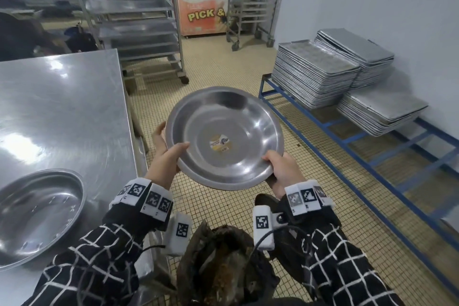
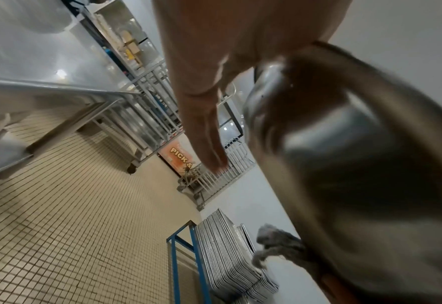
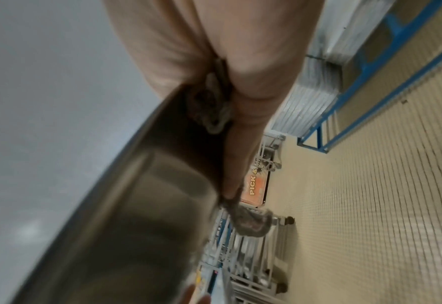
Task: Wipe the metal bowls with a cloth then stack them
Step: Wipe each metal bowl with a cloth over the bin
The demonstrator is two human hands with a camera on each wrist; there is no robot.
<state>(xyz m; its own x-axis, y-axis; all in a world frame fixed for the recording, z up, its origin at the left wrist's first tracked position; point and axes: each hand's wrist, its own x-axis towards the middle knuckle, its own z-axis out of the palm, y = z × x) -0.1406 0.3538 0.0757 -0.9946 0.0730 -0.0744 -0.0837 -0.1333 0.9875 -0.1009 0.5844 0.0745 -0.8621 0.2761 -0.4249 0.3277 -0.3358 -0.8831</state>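
Note:
I hold a wide, shallow metal bowl (image 1: 236,136) tilted toward me over the tiled floor; a label sits at its centre. My left hand (image 1: 166,154) pinches its left rim, thumb on the inside, fingers behind. In the left wrist view the fingers (image 2: 204,123) lie straight along the bowl's outside (image 2: 357,164). My right hand (image 1: 283,169) grips the lower right rim. In the right wrist view a grey cloth (image 3: 214,107) is bunched between that hand (image 3: 240,82) and the bowl (image 3: 136,205), with an end hanging down. A second metal bowl (image 1: 37,213) rests on the steel table (image 1: 62,107) at my left.
Stacks of metal trays (image 1: 315,74) sit on a low blue rack (image 1: 347,141) along the right wall. Wheeled tray trolleys (image 1: 139,20) and an orange chest freezer (image 1: 201,15) stand at the back. A dark bag (image 1: 223,263) hangs in front of me.

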